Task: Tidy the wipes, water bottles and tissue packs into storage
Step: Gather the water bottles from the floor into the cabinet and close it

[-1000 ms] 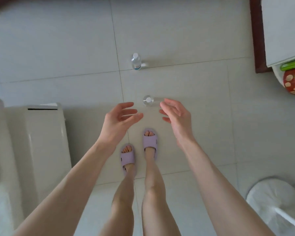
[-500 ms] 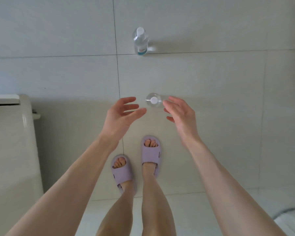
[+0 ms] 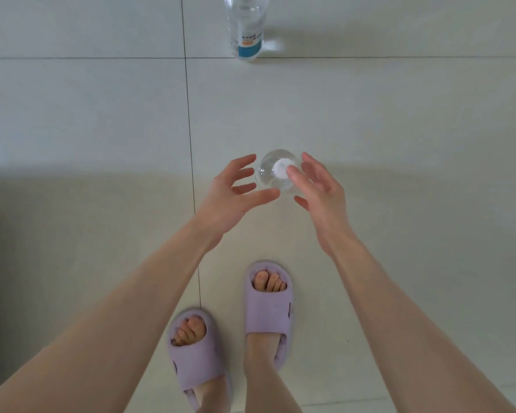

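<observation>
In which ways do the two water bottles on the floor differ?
The near bottle is seen from straight above, its white cap showing, between both open hands. The far bottle stands alone at the top edge, its side and blue label showing, its cap cut off. Both are clear and upright.

This looks like a home. A pale tiled floor (image 3: 87, 99) with thin dark joints fills the frame. At the bottom centre a person stands bare-legged in soft lilac house slippers (image 3: 268, 311). Two water bottles (image 3: 246, 28) stand upright on the floor, upper centre and mid-frame.
</observation>
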